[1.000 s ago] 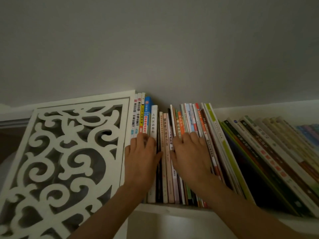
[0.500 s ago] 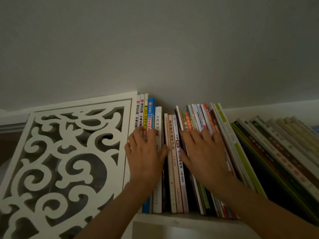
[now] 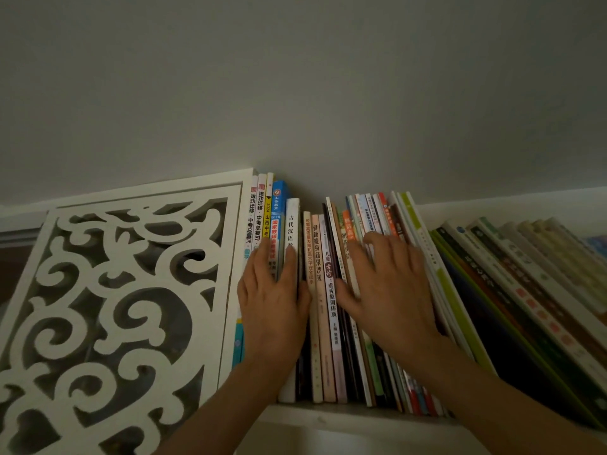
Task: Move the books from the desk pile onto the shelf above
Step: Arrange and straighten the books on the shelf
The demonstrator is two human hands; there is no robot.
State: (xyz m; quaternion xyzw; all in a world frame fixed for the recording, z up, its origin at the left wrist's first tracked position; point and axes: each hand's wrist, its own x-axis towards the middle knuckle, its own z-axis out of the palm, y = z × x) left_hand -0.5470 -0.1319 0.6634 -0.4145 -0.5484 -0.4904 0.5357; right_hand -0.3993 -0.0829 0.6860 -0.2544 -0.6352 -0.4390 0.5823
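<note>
On the far left stands a white carved panel (image 3: pixel 108 300) with curly holes cut in it. It is the end wall of the shelf (image 3: pixel 328 417). Right next to it stand tall books (image 3: pixel 262 205), with white, yellow and blue spines. The left hand (image 3: pixel 274 298) lies flat on these spines with its fingers straight, gripping nothing. One finger touches a white book (image 3: pixel 292 218). Next come thin pink and tan books (image 3: pixel 317 339), standing between the two hands. The right hand (image 3: pixel 391 287) lies flat too, fingers spread out, pressing on a bunch of thin colorful books (image 3: pixel 371 208). It holds nothing. Farther right, big books (image 3: pixel 492 290) lean over to the left. A gray wall (image 3: pixel 295 77) is above them all.
</note>
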